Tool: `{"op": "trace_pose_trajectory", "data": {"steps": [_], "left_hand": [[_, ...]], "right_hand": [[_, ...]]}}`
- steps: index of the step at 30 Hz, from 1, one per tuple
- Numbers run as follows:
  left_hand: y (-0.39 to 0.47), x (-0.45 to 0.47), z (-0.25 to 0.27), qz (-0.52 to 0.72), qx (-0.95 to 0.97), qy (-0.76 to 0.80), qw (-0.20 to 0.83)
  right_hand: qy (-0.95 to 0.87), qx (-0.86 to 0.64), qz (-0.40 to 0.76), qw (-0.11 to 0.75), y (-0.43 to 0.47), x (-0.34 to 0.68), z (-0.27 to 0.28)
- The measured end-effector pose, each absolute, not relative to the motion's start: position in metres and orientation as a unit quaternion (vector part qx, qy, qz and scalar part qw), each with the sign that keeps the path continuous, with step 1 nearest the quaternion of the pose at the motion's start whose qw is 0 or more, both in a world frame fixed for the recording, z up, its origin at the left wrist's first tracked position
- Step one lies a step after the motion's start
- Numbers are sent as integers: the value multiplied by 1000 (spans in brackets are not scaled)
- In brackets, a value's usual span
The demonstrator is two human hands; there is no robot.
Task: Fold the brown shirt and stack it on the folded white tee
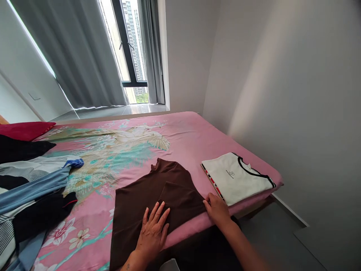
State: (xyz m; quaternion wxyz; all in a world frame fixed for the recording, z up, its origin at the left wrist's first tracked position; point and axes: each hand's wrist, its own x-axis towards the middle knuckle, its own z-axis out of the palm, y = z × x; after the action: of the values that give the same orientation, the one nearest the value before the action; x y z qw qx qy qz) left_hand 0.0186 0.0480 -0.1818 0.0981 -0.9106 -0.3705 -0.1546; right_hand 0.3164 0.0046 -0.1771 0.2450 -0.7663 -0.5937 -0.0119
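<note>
brown top half folded, a pile waits

head view: the brown top (158, 195) lies on the near edge of the pink bed (180, 139), one sleeve already folded in. the left hand (153, 229) rests flat and open on it, holding nothing. the right hand (216, 209) pinches its right edge with curled fingers. one folded white t-shirt (237, 178) lies just beside. the unfolded clothes (31, 195) on the left seem untouched.

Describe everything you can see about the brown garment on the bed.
The brown garment is a dark, soft-looking knit top with a high neck, lying flat on the pink floral bedsheet near its front edge, one side folded inward. The left hand presses flat on it; the right hand touches its right edge.
</note>
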Motion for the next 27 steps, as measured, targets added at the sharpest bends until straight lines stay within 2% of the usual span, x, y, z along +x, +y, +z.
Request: {"op": "trace_pose_trajectory", "data": {"steps": [2, 7, 9, 12, 17, 21, 27], "left_hand": [[48, 19, -182, -160, -908, -370, 112], [63, 32, -166, -205, -918, -299, 162], [72, 43, -158, -204, -933, -244, 168], [82, 54, -162, -189, -934, -262, 149], [88, 47, -201, -184, -910, -355, 112], [90, 42, -214, -182, -910, -358, 101], [78, 40, -195, -155, -912, -377, 36]], "right_hand": [[-580, -775, -15, 250, 4, 310, -172], [-623, -683, 18, 382, 10, 268, -142], [-663, -635, 40, 395, 13, 252, -136], [-707, -618, 63, 339, 18, 242, -146], [-721, -641, 113, 238, 17, 250, -174], [-723, -642, 109, 231, 16, 250, -172], [-723, -646, 78, 234, 13, 243, -181]]}}
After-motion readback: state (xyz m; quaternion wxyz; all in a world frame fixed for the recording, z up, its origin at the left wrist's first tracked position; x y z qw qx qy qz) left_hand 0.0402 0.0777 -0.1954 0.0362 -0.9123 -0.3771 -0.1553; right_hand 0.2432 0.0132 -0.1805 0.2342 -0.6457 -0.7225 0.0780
